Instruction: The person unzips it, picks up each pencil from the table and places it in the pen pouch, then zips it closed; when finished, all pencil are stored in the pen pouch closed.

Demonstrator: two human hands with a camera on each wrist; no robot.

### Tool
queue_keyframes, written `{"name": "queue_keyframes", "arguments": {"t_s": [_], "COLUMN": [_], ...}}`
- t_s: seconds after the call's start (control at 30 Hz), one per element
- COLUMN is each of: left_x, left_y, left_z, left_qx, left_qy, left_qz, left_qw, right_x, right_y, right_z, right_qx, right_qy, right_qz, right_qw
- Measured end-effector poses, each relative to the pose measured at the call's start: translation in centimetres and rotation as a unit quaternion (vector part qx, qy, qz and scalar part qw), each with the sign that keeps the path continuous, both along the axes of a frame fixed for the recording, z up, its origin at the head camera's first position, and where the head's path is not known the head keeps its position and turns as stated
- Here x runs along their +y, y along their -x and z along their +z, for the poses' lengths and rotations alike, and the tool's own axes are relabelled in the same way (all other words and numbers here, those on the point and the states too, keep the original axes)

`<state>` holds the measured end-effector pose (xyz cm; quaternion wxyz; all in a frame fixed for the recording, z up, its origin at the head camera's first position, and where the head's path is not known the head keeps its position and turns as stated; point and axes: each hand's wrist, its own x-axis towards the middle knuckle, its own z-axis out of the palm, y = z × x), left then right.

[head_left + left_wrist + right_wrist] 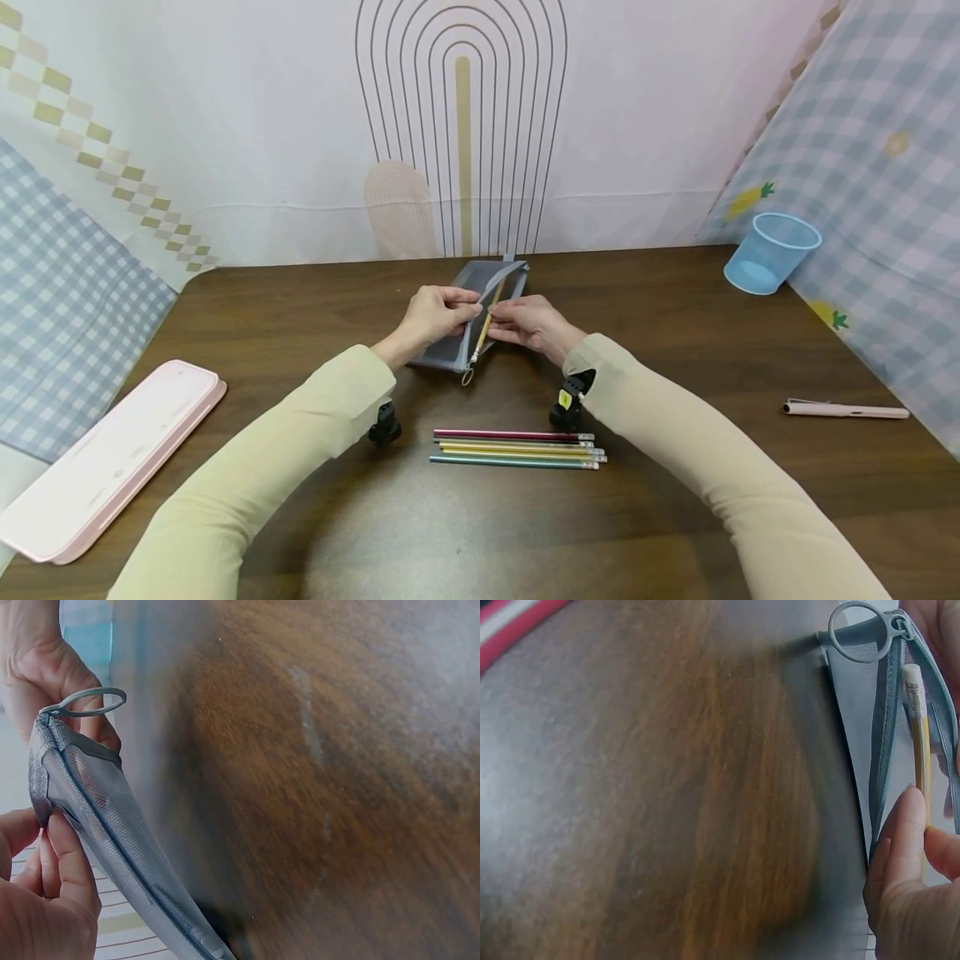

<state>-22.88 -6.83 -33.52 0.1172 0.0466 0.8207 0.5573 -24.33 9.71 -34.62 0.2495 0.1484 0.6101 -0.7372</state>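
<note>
A grey mesh zipper pouch (442,354) lies tilted near the back of the table, its zipper open and a ring pull (467,377) at the near end. My left hand (441,315) pinches the edge of the pouch's opening between thumb and fingers. In my right hand (536,323) a yellow pencil (919,739) is pinched, its white eraser end toward the ring pull and its body within the pouch's opening. Nearer me, several pencils (517,450) in red, yellow and green lie side by side, erasers to the right.
A pink-white case (112,458) lies at the left edge of the table. At the back right stands a translucent blue cup (772,254), tilted in view. A white pen (846,409) lies on the right. Patterned cloth (637,125) hangs behind the table.
</note>
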Motion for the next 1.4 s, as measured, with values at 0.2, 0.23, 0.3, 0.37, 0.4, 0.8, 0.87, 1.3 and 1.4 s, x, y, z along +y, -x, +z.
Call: {"name": "queue_keyframes", "arguments": {"t_s": [0.2,0.23,0.3,0.37,0.4,0.8,0.87,1.3,1.4], "left_x": [0.1,0.1,0.2,0.2,0.2,0.2,0.2,0.1,0.1], "left_y": [0.0,0.0,0.0,0.0,0.0,0.0,0.0,-0.1,-0.1], "left_z": [-0.1,0.0,0.1,0.1,0.2,0.2,0.3,0.5,0.4], "left_qx": [-0.003,-0.002,-0.002,-0.002,-0.001,0.008,0.012,0.015,0.016], "left_qy": [-0.002,-0.003,-0.005,-0.006,-0.005,0.002,0.007,0.005,0.006], "left_qz": [-0.004,-0.004,-0.005,-0.004,-0.004,0.005,0.005,0.003,0.001], "left_qw": [1.0,1.0,1.0,1.0,1.0,1.0,0.9999,0.9999,0.9998], "right_x": [-0.6,-0.7,-0.8,-0.9,-0.9,0.0,0.7,5.8,6.1], "right_y": [0.1,0.1,0.0,-0.1,-0.1,-1.7,-2.4,-6.6,-7.3], "right_z": [0.0,0.1,0.2,0.3,0.3,0.6,0.7,-0.1,-0.6], "right_qx": [0.001,0.001,0.0,-0.002,-0.003,0.001,0.015,0.097,0.128], "right_qy": [0.0,0.001,0.003,0.006,0.007,0.03,0.021,-0.127,-0.15], "right_qz": [-0.002,-0.002,-0.002,-0.001,-0.002,0.012,0.028,0.278,0.324], "right_qw": [1.0,1.0,1.0,1.0,1.0,0.999,0.999,0.947,0.925]}}
